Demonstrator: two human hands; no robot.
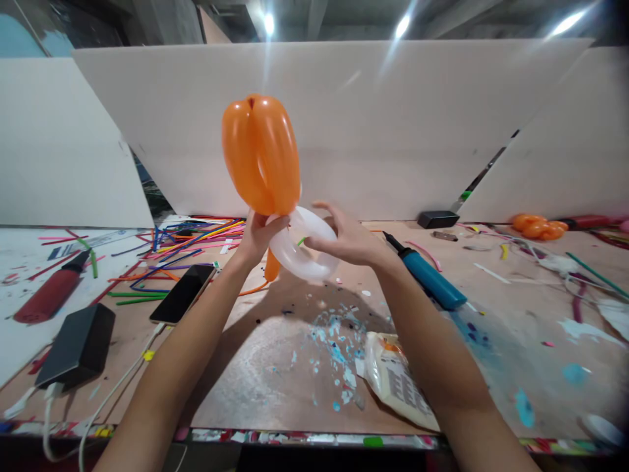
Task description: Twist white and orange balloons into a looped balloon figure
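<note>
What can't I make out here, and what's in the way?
Head view:
Left hand: some fingers, behind the orange balloon and white balloon.
Packet: partly behind the right forearm; print too small to read.
Pale item, lower right: too blurred to identify.
Right-hand board: cut off by the right edge.

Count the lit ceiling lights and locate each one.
3: a left ceiling light, a middle ceiling light and a right ceiling light, all above the large white board. Others may be out of view.

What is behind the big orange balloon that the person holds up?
Behind the orange balloon stands a large white board, visible on both sides and above. Whatever is directly behind the balloon's lobes is covered, so it cannot be seen.
</note>
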